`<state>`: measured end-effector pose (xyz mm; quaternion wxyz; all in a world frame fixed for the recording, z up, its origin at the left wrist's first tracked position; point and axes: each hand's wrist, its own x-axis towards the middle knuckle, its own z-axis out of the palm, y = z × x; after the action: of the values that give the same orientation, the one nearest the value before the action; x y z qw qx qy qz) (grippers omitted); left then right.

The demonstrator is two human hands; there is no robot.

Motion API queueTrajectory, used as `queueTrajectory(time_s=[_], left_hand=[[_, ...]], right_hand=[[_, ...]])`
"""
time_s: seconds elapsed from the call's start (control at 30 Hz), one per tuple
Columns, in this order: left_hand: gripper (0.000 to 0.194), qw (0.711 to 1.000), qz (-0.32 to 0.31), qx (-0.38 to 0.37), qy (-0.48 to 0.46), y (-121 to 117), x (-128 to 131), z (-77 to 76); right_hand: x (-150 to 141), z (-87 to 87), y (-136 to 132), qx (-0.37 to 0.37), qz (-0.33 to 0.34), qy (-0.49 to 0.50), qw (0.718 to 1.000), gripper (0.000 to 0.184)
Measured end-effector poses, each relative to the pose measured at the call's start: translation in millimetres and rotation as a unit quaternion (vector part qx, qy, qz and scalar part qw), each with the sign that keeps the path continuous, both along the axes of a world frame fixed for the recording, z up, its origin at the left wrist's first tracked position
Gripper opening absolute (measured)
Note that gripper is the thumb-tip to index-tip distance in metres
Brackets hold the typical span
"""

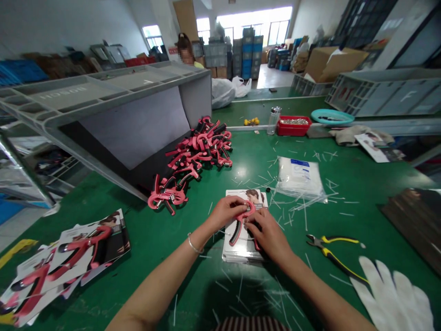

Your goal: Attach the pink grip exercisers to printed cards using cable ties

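A pink-and-black spring hand grip (236, 230) lies on a stack of printed cards (237, 255) in front of me. My left hand (231, 211) is closed on its ring-shaped top. Fingers pinched together, my right hand (267, 230) is at the right side of the hand grip and covers much of that handle. What sits between those fingertips is too small to make out. A thin white plastic tie crosses near the handle. More hand grips (203, 145) are heaped at the mouth of a tipped grey crate (138, 85).
Carded hand grips (72, 257) lie at left. White ties are scattered around a plastic bag of ties (299, 177). Diagonal cutters (330, 250) and a white glove (391, 294) lie at right. Behind are a glass bottle (274, 122) and red tray (292, 129). A person is beyond the crate.
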<state>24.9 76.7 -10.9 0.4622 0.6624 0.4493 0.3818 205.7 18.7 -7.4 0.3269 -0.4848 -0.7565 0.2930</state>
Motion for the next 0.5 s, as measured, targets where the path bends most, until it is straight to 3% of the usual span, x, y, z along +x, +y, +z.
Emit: queueTrajectory(time_s=[0.13,0.27,0.5], left_hand=[[0.012,0.994,-0.006,0.073,0.083,-14,-2,5.9],[0.011,0.985,-0.008,0.139,0.102,-23,0,6.2],[0.012,0.988,0.027,0.121,0.086,-23,3,2.1]], right_hand=[[3,-4.1,12,-0.015,-0.003,0.056,0.998,0.009],[7,-4.5,23,-0.021,-0.029,0.093,0.995,0.013],[9,-3.5,20,-0.044,0.001,0.041,0.998,0.02]])
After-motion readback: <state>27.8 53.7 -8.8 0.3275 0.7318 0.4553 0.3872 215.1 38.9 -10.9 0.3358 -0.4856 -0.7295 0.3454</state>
